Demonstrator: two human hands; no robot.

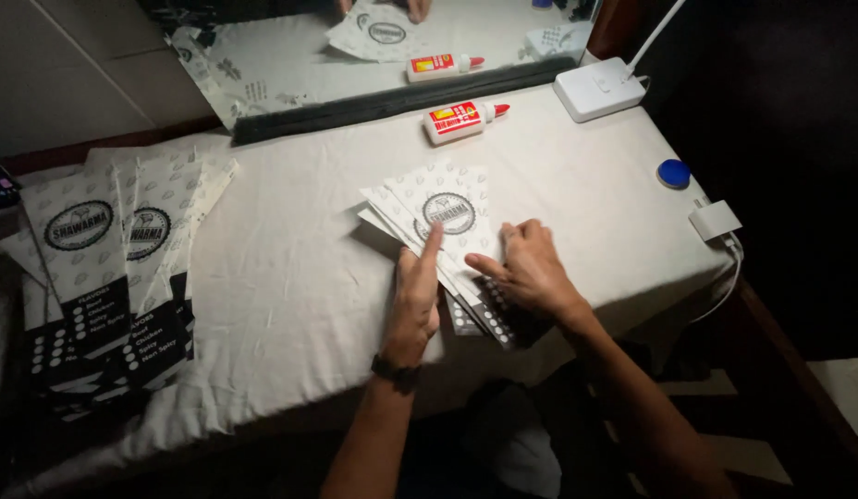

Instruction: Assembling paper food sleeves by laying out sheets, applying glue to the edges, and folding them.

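Paper bags look thin, light and bendy; left hand presses one finger flat on them; right hand rests spread on top, gripping nothing; best lifted by an edge.

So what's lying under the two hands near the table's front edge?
A small fanned stack of printed paper sleeves, white with a round dark emblem and a black lower end. The left hand and right hand press flat on it, covering the middle; how many sheets cannot be told.

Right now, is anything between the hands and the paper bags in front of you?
Nothing visible. The left hand and right hand both rest directly on the fanned paper bags. The glue bottle lies apart, further back.
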